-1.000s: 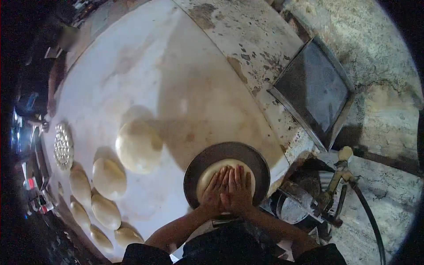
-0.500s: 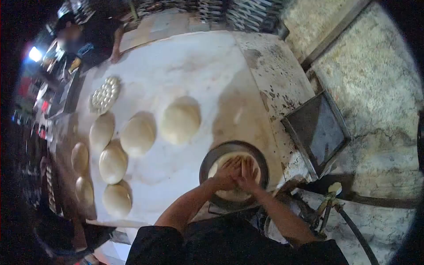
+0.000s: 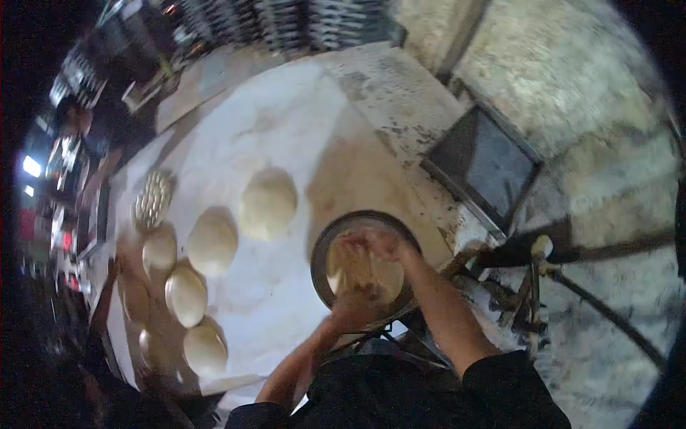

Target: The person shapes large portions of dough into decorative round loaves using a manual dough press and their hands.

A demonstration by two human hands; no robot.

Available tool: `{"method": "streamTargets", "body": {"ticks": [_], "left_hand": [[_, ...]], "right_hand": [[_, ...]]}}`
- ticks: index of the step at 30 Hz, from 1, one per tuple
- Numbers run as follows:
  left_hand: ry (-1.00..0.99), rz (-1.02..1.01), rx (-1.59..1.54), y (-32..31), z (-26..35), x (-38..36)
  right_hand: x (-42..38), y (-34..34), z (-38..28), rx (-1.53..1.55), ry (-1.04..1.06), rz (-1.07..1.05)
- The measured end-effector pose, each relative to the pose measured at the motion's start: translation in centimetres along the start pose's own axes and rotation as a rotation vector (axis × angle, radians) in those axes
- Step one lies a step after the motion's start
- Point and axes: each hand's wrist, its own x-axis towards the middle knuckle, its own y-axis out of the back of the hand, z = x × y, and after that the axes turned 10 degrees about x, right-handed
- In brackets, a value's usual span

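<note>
A round dark pan (image 3: 321, 247) stands at the near right edge of the table, with a pale flattened round of dough (image 3: 336, 270) inside it. My left hand (image 3: 359, 307) is at the near side of the dough, its fingers smeared by motion. Over the far side of the pan is my right hand (image 3: 375, 244), also blurred, so its fingers do not show clearly. Whether either hand presses or grips the dough cannot be made out.
Several dough rounds (image 3: 213, 243) lie to the left on the white table (image 3: 279, 121), beside a dimpled piece (image 3: 153, 200). A rectangular metal tray (image 3: 493, 168) leans right, near a pipe (image 3: 536, 293). Another person (image 3: 107, 136) stands at far left.
My hands were together on the middle of the dough; now they are apart, the right at the far side and the left at the near side. The view has turned right.
</note>
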Motion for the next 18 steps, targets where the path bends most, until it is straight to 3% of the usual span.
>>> {"method": "streamTargets", "body": {"ticks": [2, 3, 4, 6, 7, 9, 12, 15, 16, 17, 18], "left_hand": [[0.072, -0.240, -0.242, 1.9, -4.4, 2.6], [0.027, 0.049, -0.151, -0.1, -6.3, 4.0], [-0.022, 0.331, -0.072, -3.5, -8.1, 5.9], [0.016, 0.345, -0.258, -0.9, -6.8, 6.5], [-0.002, 0.377, -0.147, -0.8, -6.4, 7.5], [-0.023, 0.452, 0.064, -2.3, -6.0, 8.5], [-0.047, 0.444, -0.104, -0.1, -5.7, 8.0], [-0.089, 0.318, 0.046, -1.0, -6.2, 8.5], [-0.117, 0.120, 0.060, 1.3, -6.2, 9.6], [-0.137, -0.093, 0.082, 4.2, -6.3, 11.0], [-0.148, -0.166, 0.023, 4.4, -7.8, 11.4]], "right_hand": [[0.1, 5.1, 1.5, 0.597, -0.313, -0.048], [0.3, 5.7, 2.0, 0.905, -0.450, -0.082], [-0.8, 4.6, 2.7, 0.796, -0.332, -0.070], [-4.4, 0.4, 3.9, 0.404, -0.128, -0.013], [-5.9, -1.6, 4.0, 0.113, -0.049, 0.057], [-6.7, -4.3, 1.6, -0.813, 0.078, 0.203], [-6.0, -2.9, -1.3, -0.747, -0.094, 0.073], [-6.2, -3.3, 4.2, -0.644, 0.074, 0.168], [-5.7, -2.0, 5.8, -0.266, 0.069, 0.136], [-4.5, 0.7, 6.7, 0.428, -0.033, 0.093], [-4.6, 3.0, 6.4, 0.895, -0.127, 0.098]]}}
